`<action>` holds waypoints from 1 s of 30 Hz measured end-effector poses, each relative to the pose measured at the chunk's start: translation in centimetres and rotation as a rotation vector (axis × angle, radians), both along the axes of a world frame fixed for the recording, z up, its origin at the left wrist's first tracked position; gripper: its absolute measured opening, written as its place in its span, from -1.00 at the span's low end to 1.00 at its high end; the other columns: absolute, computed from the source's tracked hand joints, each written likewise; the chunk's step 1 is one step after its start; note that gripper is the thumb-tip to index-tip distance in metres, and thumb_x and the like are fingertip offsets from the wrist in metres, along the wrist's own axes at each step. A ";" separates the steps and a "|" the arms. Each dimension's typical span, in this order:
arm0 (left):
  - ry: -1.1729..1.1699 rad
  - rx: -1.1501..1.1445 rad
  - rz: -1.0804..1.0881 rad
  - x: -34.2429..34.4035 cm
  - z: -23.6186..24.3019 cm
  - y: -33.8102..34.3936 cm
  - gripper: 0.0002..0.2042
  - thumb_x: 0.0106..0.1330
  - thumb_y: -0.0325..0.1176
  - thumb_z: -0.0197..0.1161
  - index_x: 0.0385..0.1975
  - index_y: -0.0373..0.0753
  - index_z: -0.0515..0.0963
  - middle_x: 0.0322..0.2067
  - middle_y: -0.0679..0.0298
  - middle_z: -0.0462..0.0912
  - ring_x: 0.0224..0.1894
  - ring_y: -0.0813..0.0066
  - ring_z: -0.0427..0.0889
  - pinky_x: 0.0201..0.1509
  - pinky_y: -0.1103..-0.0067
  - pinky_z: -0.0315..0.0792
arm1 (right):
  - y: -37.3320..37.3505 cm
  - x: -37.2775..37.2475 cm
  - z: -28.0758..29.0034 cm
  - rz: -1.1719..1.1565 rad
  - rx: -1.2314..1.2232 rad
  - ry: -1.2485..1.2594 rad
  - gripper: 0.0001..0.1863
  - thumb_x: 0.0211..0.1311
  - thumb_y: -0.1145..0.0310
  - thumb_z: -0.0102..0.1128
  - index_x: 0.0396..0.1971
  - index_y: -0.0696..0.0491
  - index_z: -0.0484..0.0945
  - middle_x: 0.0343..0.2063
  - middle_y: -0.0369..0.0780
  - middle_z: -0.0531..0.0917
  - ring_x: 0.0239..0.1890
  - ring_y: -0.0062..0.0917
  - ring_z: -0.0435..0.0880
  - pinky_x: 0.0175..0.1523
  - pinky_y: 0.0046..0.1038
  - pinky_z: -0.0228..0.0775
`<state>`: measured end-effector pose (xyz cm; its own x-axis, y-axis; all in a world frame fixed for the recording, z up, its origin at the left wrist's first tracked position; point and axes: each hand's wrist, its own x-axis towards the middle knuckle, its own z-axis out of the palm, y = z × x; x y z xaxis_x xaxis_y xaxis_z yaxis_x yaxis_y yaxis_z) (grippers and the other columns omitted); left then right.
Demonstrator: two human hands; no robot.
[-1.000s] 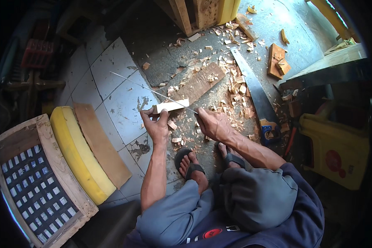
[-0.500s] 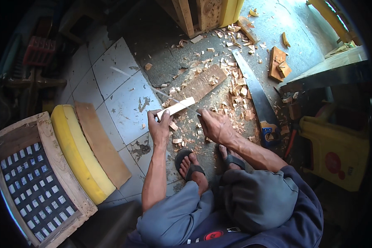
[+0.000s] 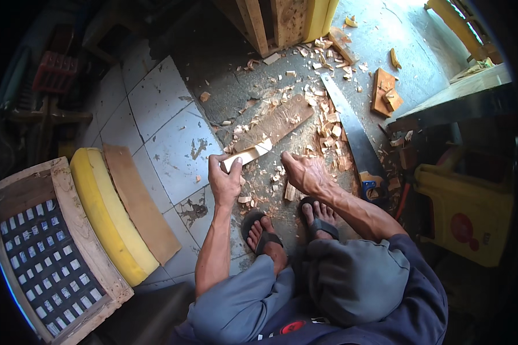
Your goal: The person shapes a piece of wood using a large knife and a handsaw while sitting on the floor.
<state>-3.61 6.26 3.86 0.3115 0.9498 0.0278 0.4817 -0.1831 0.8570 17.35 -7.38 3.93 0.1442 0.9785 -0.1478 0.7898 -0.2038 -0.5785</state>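
Observation:
My left hand (image 3: pixel 225 181) grips one end of a short pale strip of wood (image 3: pixel 248 154), which slants up to the right just above the floor. My right hand (image 3: pixel 304 172) is a little to the right of it, palm down over a litter of wood chips (image 3: pixel 328 135), its fingers curled under and hidden. A flat brown board (image 3: pixel 279 122) lies on the concrete just beyond both hands. My feet in dark sandals (image 3: pixel 260 231) are planted right below the hands.
A hand saw (image 3: pixel 351 131) lies to the right of the chips. Small wood blocks (image 3: pixel 385 92) lie farther right. A yellow cushion (image 3: pixel 106 215) with a board, and a wooden lattice frame (image 3: pixel 40 259), lie at the left. A yellow container (image 3: pixel 466 213) stands at the right.
My left hand has tilted the pale strip from level to slanting up to the right. My right hand has stayed over the chips, shifting only slightly.

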 end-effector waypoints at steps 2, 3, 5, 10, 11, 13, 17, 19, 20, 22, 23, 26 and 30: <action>-0.082 -0.099 -0.001 0.0 -0.1 -0.6 -0.67 0.32 -0.30 0.43 -0.16 -0.39 0.46 -0.37 0.12 0.59 -0.44 0.40 0.56 -0.32 0.45 0.48 | -0.8 -0.8 0.5 0.032 0.270 0.022 -0.84 0.41 0.35 0.02 -0.09 0.02 0.38 -0.42 -0.01 0.67 -0.61 -0.11 0.65 -0.61 -0.12 0.44; -0.044 -0.091 -0.014 0.5 0.2 -0.6 -0.67 0.32 -0.30 0.43 -0.16 -0.39 0.46 -0.37 0.12 0.59 -0.45 0.41 0.56 -0.33 0.45 0.47 | -0.5 0.0 0.1 0.012 0.134 -0.024 -0.85 0.41 0.37 0.02 -0.09 0.02 0.38 -0.44 -0.01 0.66 -0.60 -0.11 0.66 -0.60 -0.12 0.45; 0.031 -0.073 -0.040 1.4 1.3 -0.8 -0.67 0.32 -0.31 0.43 -0.16 -0.39 0.45 -0.36 0.11 0.60 -0.48 0.43 0.56 -0.36 0.47 0.47 | 0.3 1.8 -0.4 -0.032 -0.137 -0.114 -0.86 0.40 0.39 0.02 -0.10 0.03 0.38 -0.46 -0.03 0.65 -0.59 -0.11 0.66 -0.60 -0.13 0.45; -0.032 -0.137 0.022 0.7 0.2 0.3 -0.65 0.27 -0.30 0.46 -0.17 -0.38 0.47 -0.29 0.05 0.61 -0.28 0.31 0.60 -0.13 0.38 0.50 | -0.4 0.0 0.2 0.033 0.263 -0.026 -0.90 0.48 0.36 -0.05 -0.15 0.04 0.40 -0.54 0.00 0.62 -0.67 -0.27 0.58 -0.68 -0.14 0.35; 0.005 -0.138 0.009 0.8 0.1 -0.4 -0.65 0.26 -0.30 0.47 -0.18 -0.38 0.47 -0.29 0.04 0.61 -0.27 0.29 0.60 -0.12 0.37 0.50 | -1.1 0.7 -1.2 -0.022 0.070 -0.026 -0.90 0.48 0.36 -0.05 -0.16 0.04 0.40 -0.54 0.00 0.62 -0.66 -0.26 0.58 -0.67 -0.14 0.36; 0.067 -0.102 -0.018 1.3 0.2 0.2 -0.65 0.25 -0.30 0.47 -0.18 -0.38 0.47 -0.28 0.03 0.61 -0.24 0.27 0.61 -0.10 0.36 0.49 | -0.2 3.0 -2.9 -0.134 -0.281 -0.039 -0.90 0.48 0.36 -0.03 -0.17 0.05 0.40 -0.53 -0.02 0.61 -0.65 -0.25 0.58 -0.64 -0.15 0.37; -0.005 -0.151 0.005 0.6 0.1 0.0 -0.65 0.27 -0.29 0.46 -0.18 -0.37 0.47 -0.36 0.10 0.60 -0.34 0.37 0.59 -0.22 0.40 0.48 | -1.4 1.3 0.0 -0.062 0.243 0.033 -0.91 0.47 0.36 -0.04 -0.21 0.05 0.39 -0.58 0.01 0.59 -0.64 -0.22 0.60 -0.64 -0.12 0.33; 0.000 -0.114 -0.016 1.0 0.3 0.4 -0.67 0.30 -0.31 0.44 -0.18 -0.37 0.45 -0.41 0.17 0.61 -0.42 0.48 0.57 -0.33 0.47 0.46 | -1.1 1.5 -0.5 -0.043 0.172 0.002 -0.92 0.45 0.37 -0.01 -0.18 0.04 0.38 -0.53 0.00 0.61 -0.62 -0.19 0.62 -0.64 -0.13 0.34; -0.020 -0.122 -0.014 1.4 0.5 0.4 -0.67 0.30 -0.31 0.44 -0.18 -0.36 0.45 -0.41 0.18 0.62 -0.43 0.50 0.57 -0.34 0.49 0.46 | -0.8 2.0 -1.4 -0.041 -0.005 -0.037 -0.91 0.44 0.38 0.02 -0.17 0.04 0.38 -0.51 -0.02 0.62 -0.59 -0.16 0.63 -0.61 -0.13 0.37; -0.050 -0.142 -0.012 1.6 0.8 0.7 -0.67 0.30 -0.30 0.45 -0.18 -0.35 0.45 -0.42 0.19 0.63 -0.44 0.53 0.57 -0.36 0.51 0.46 | -0.5 2.4 -1.8 -0.042 -0.079 -0.108 -0.87 0.42 0.38 0.07 -0.13 0.04 0.37 -0.49 -0.05 0.62 -0.58 -0.15 0.65 -0.60 -0.16 0.41; -0.064 -0.168 0.002 1.6 0.9 1.0 -0.66 0.30 -0.29 0.46 -0.19 -0.35 0.45 -0.41 0.19 0.63 -0.43 0.52 0.57 -0.34 0.50 0.47 | -0.5 2.1 -1.4 -0.028 0.043 -0.070 -0.88 0.44 0.37 0.05 -0.14 0.05 0.37 -0.50 -0.04 0.61 -0.60 -0.17 0.64 -0.62 -0.17 0.39; -0.023 -0.073 -0.025 0.3 0.5 1.4 -0.63 0.28 -0.22 0.47 -0.20 -0.35 0.47 -0.38 0.16 0.64 -0.34 0.46 0.59 -0.21 0.45 0.50 | -0.6 0.4 -0.4 0.023 0.471 0.036 -0.88 0.49 0.34 -0.04 -0.16 0.08 0.37 -0.58 0.01 0.56 -0.72 -0.25 0.56 -0.74 -0.22 0.27; 0.018 0.019 -0.054 -0.5 -1.9 2.1 -0.64 0.28 -0.23 0.46 -0.18 -0.35 0.48 -0.35 0.13 0.63 -0.32 0.41 0.58 -0.19 0.41 0.49 | 0.0 3.9 -3.3 -0.099 -0.068 -0.088 -0.87 0.50 0.35 -0.05 -0.21 0.09 0.38 -0.65 -0.08 0.51 -0.78 -0.34 0.44 -0.77 -0.24 0.18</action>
